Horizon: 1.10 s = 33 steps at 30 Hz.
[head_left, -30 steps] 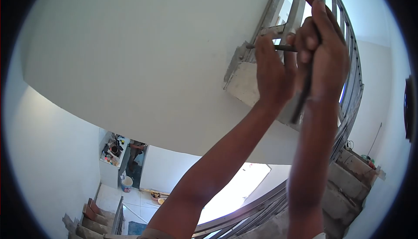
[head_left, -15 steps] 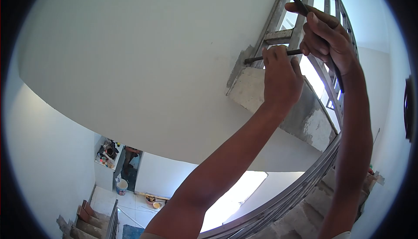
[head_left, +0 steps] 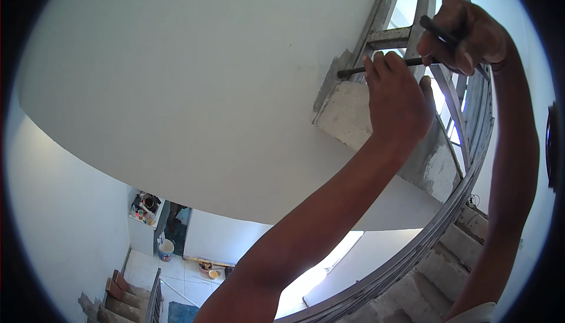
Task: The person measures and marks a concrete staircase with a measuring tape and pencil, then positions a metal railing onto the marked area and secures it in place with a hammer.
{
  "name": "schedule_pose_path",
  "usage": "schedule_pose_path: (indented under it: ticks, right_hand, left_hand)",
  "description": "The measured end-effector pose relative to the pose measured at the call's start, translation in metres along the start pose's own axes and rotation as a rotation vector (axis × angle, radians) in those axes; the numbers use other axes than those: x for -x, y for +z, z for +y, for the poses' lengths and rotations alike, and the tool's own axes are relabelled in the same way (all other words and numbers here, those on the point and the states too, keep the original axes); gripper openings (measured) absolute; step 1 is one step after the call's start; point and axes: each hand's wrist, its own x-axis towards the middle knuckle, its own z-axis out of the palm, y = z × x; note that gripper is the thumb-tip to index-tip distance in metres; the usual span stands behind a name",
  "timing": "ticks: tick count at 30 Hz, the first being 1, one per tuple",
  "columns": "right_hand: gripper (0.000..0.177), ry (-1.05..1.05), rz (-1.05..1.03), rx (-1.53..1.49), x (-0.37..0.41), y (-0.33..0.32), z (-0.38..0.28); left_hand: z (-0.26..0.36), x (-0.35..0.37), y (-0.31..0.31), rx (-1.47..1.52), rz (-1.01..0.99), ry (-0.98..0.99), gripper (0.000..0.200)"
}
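Observation:
My left hand (head_left: pixel 401 102) is closed around a thin dark chisel-like rod (head_left: pixel 353 71). The rod lies almost level, its left tip at the grey patch (head_left: pixel 334 80) beside the foot of the metal railing (head_left: pixel 391 37). Its other end runs behind my right hand (head_left: pixel 474 36). That hand is closed on a short dark bar (head_left: pixel 436 29), whose end points toward the upper left; the rest of it is hidden or foreshortened. Below the rod is a pale, rough block of masonry (head_left: pixel 344 114), partly covered by my left hand.
A curved white wall (head_left: pixel 176 87) fills the left and middle. Railing bars (head_left: pixel 376 276) sweep down past concrete steps (head_left: pixel 424 290) at lower right. Far below are a tiled floor (head_left: pixel 141 267), a bucket (head_left: pixel 166 249), a cluttered shelf (head_left: pixel 144 208) and other stairs (head_left: pixel 126 305).
My right hand has moved right and turned at the wrist, swinging the dark bar with it. My left hand and the rod stay at the railing foot; the view has shifted slightly.

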Motion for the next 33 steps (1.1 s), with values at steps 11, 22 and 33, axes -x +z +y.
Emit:
schedule_pose_path:
  ticks: [11, 22, 33]
  right_hand:
    - [0.062, 0.139, 0.06, 0.083, -0.006, 0.044, -0.026]
    - [0.046, 0.009, 0.299, 0.184, -0.005, 0.056, -0.014]
    - [0.043, -0.04, 0.982, -0.168, -0.007, 0.11, -0.007]
  left_hand:
    - [-0.012, -0.011, -0.014, 0.082, -0.179, 0.09, 0.036]
    - [0.009, 0.007, -0.006, 0.299, 0.152, 0.233, 0.054]
    - [0.029, 0.004, 0.013, 0.237, 0.262, 0.089, 0.07]
